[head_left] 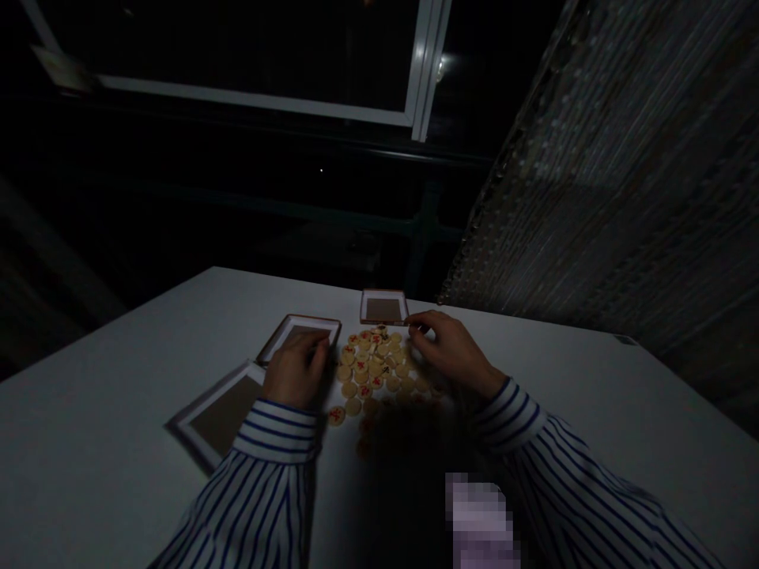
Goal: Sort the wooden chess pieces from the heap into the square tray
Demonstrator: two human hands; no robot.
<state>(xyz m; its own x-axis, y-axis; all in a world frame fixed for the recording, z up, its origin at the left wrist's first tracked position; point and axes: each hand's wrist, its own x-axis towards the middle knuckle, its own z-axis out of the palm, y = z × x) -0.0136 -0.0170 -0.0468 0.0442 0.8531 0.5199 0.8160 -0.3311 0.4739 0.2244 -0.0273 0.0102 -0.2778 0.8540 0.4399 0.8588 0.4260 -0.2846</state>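
Observation:
Many round wooden Chinese chess pieces (361,366) lie in a loose heap on the white table, some showing red or black characters, others plain. My left hand (295,370) is left of the heap, over the near side of a shallow open box (285,328), its fingers loosely bent and the thumb apart; I see nothing held. To the right of the heap, my right hand (449,348) has its fingertips at the near right corner of a small box part (384,292). Its thumb and forefinger are slightly apart. My shadow darkens the nearest pieces.
Another open box part (228,415) lies at the left, partly behind my left wrist. The white table (569,395) has its far edge just beyond the small box part. A bead curtain (563,197) hangs at the right, and a white window frame (254,96) is behind.

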